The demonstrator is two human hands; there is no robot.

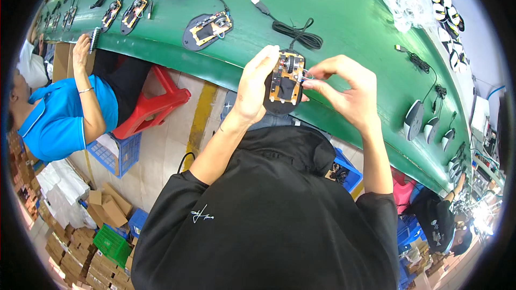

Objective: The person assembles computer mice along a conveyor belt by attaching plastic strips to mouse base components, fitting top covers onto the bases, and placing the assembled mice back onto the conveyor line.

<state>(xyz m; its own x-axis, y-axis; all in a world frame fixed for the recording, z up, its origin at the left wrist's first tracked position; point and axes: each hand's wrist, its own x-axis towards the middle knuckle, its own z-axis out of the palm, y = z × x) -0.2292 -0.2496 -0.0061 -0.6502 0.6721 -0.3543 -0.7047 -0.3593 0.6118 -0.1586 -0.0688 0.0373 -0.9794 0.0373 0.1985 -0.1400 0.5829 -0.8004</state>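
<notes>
My left hand (252, 83) grips an open computer mouse base (285, 83) by its side, a black shell with an orange circuit board and a scroll wheel inside. The fingers of my right hand (344, 86) pinch thin wires at the board's top right corner. A black cable (294, 31) runs from the mouse up onto the green conveyor belt (349, 16) and ends in a plug (259, 5). Both hands hover just in front of the belt's near edge.
More open mouse bases (208, 28) with cables lie along the belt to the left, and closed mouse shells (414, 119) to the right. A person in a blue shirt (67, 113) sits at left near a red stool (156, 104). Cardboard boxes and blue crates crowd the floor.
</notes>
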